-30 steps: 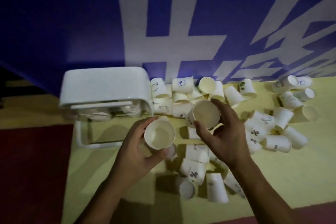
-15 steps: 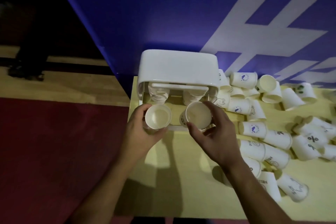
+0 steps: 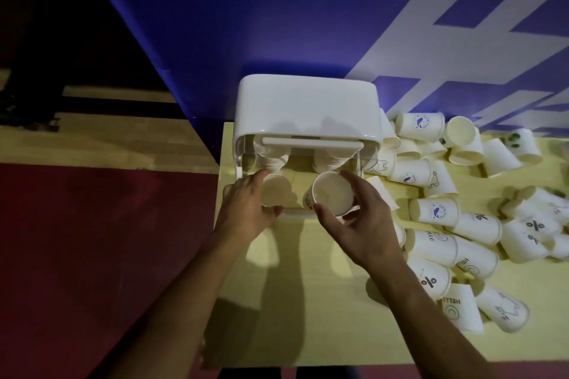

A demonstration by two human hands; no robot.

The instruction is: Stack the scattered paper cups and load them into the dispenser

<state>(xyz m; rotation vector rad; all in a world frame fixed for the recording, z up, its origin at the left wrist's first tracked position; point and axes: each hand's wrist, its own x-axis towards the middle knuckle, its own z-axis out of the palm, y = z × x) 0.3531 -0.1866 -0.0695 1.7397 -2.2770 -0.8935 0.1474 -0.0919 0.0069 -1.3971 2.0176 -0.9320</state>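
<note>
Red floor (image 3: 107, 255) lies left of the yellow tabletop (image 3: 308, 301). The left grip (image 3: 246, 206) curls round an upright paper cup (image 3: 275, 194) just below the left stack (image 3: 272, 160) inside the white dispenser (image 3: 308, 104). The right grip (image 3: 363, 224) pinches a second cup (image 3: 332, 195), mouth tilted toward the camera, below the right stack (image 3: 328, 161). Scattered cups (image 3: 431, 211) lie on their sides further right, near the blue wall (image 3: 277, 9).

Dim, bluish light from above; forearm shadows fall on worktop (image 3: 308, 301). Soft focus, grainy, wide-angle bending at edges.
</note>
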